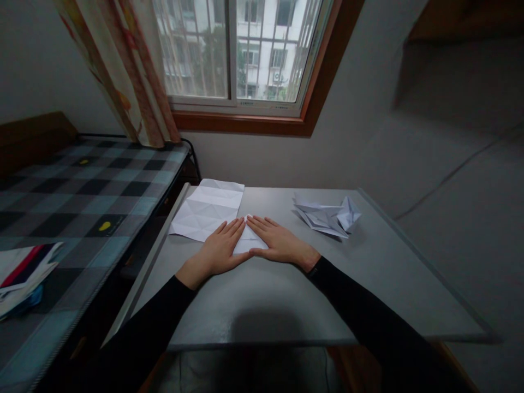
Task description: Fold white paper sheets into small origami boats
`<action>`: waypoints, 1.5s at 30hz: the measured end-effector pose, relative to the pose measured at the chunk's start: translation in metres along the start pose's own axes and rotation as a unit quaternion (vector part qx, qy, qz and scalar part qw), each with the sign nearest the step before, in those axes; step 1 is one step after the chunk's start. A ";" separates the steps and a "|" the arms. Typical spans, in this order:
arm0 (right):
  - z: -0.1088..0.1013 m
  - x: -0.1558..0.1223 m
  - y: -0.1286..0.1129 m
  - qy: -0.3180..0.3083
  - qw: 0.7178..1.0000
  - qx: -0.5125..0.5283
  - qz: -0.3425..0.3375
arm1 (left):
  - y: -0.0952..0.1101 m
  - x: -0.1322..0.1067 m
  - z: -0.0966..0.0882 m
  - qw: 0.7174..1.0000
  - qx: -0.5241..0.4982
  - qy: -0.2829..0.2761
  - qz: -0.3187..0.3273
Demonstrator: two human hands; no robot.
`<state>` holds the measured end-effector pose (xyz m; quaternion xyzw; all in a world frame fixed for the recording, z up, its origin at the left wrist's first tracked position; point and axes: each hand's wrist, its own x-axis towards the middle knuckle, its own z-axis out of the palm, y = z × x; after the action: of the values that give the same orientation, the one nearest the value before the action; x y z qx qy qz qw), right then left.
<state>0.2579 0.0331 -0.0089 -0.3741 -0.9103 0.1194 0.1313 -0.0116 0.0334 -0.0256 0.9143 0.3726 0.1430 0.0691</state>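
A small sheet of white paper [249, 240], folded to a pointed top, lies on the grey table. My left hand [221, 246] rests flat over its left side, fingers stretched out. Over the right side lies my right hand [279, 240], also flat, and the two thumbs meet near the paper's lower edge. Much of the folded paper is hidden under both hands. Beyond my left hand is a creased white sheet [208, 207], opened out and marked with a grid of fold lines. To the right sits a folded paper figure [325, 217] with pointed parts.
The table [262, 295] stands against the wall below a barred window [233, 49]. A bed with a checked cover [102, 191] runs along its left side, with printed papers or bags [27, 273] on it. A patterned curtain [131, 71] hangs beside the window.
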 end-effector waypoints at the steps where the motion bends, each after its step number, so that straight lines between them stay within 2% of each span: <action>1: -0.001 -0.005 -0.001 0.005 1.000 0.005 -0.005 | 0.000 -0.001 -0.001 1.000 0.000 -0.002 0.002; 6: -0.008 -0.027 -0.002 0.023 0.999 0.021 -0.024 | -0.002 -0.004 -0.012 0.999 -0.013 -0.001 0.033; 10: -0.015 -0.036 -0.002 0.040 0.998 0.025 -0.031 | 0.001 -0.005 -0.021 0.997 -0.041 0.044 0.043; 15: -0.016 -0.036 -0.003 0.109 0.992 0.070 -0.001 | 0.002 -0.002 -0.023 0.990 -0.081 0.114 -0.007; 19: -0.011 -0.033 0.001 0.165 0.981 0.077 0.066 | -0.003 -0.002 -0.023 0.988 -0.062 0.134 -0.054; 23: -0.007 -0.033 0.005 0.169 0.978 0.078 0.091 | -0.007 -0.003 -0.022 0.986 -0.061 0.133 -0.079; 29: -0.002 -0.034 0.009 0.180 0.975 0.086 0.101 | -0.011 -0.002 -0.013 0.977 -0.154 0.124 -0.085; 33: 0.001 -0.034 0.014 0.192 0.970 0.109 0.106 | -0.012 -0.001 -0.006 0.948 -0.278 0.137 -0.077; 36: 0.001 -0.034 0.015 0.199 0.965 0.139 0.102 | -0.007 0.000 -0.010 0.931 -0.328 0.146 -0.069; 38: -0.003 -0.033 0.013 0.208 0.960 0.152 0.108 | -0.002 0.000 -0.017 0.928 -0.329 0.167 -0.056; 41: -0.012 -0.033 0.006 0.223 0.958 0.146 0.109 | 0.005 0.000 -0.028 0.929 -0.291 0.228 -0.036; 45: -0.024 -0.036 0.004 0.311 0.942 0.087 0.094 | 0.001 -0.004 -0.037 0.930 -0.224 0.292 -0.003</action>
<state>0.2924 0.0132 0.0068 -0.4640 -0.7708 0.0875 0.4276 -0.0249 0.0304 0.0092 0.7922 0.3371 0.4828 0.1605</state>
